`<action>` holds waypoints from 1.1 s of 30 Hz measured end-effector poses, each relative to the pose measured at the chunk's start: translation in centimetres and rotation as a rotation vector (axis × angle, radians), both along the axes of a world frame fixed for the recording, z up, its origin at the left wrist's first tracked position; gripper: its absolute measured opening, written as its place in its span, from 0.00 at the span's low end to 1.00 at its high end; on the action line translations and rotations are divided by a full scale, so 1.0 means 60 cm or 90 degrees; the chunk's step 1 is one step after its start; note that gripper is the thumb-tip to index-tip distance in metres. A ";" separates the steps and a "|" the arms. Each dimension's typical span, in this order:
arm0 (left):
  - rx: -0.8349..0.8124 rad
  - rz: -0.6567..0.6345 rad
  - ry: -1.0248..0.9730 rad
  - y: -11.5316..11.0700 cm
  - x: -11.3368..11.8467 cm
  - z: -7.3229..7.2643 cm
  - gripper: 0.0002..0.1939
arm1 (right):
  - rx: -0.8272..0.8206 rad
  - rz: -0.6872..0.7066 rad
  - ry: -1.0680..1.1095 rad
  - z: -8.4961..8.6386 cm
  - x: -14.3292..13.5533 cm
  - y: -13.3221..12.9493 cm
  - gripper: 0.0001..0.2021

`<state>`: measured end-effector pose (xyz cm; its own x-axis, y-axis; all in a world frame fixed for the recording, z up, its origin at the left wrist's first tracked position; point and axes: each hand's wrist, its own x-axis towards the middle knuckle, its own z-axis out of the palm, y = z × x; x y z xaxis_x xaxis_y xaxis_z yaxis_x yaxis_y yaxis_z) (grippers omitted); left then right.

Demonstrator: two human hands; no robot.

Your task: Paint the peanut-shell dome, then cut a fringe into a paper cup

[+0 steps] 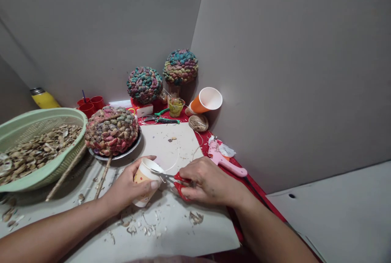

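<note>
My left hand (134, 183) is wrapped round a paper cup (143, 178), white inside with a yellowish patterned outside, tilted slightly with its mouth up. My right hand (203, 181) grips red-handled scissors (180, 185), their blades at the cup's rim on the right side. From that rim a thin white strip (174, 163) curls up and away, apparently cut from the cup. Behind my left hand, a ball covered in pinkish and brown shells (112, 132) rests on a metal bowl (134, 144), with a twine-wrapped stick (103, 177) below it.
A green basket (45, 177) of shells stands at left. Two colourful shell-covered balls (145, 85) are at the back, near pliers (161, 120), a glass of yellowish stuff (176, 107), an orange cup (206, 100) and a twine ball (198, 123). A pink glue gun (226, 161) lies right. Shell scraps litter the board.
</note>
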<state>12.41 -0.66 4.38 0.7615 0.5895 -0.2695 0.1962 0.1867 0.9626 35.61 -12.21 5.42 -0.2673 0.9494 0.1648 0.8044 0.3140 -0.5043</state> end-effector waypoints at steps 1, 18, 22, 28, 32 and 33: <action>-0.042 0.001 -0.015 0.000 0.000 -0.001 0.49 | -0.017 -0.006 0.008 0.003 0.002 0.000 0.13; -0.138 0.124 -0.111 -0.011 -0.001 0.008 0.47 | 0.030 -0.068 -0.043 0.019 0.005 -0.010 0.11; -0.127 0.082 -0.098 -0.011 -0.001 0.003 0.47 | 0.041 -0.048 -0.045 0.021 0.001 -0.008 0.12; -0.093 0.045 -0.056 -0.009 0.001 0.004 0.48 | 0.031 -0.048 -0.033 0.014 -0.002 -0.007 0.12; -0.089 0.029 -0.048 -0.008 0.000 0.005 0.48 | 0.009 -0.022 -0.019 0.009 0.003 -0.006 0.11; -0.090 0.026 -0.047 -0.008 0.000 0.005 0.47 | 0.001 -0.014 -0.017 0.009 0.005 -0.005 0.11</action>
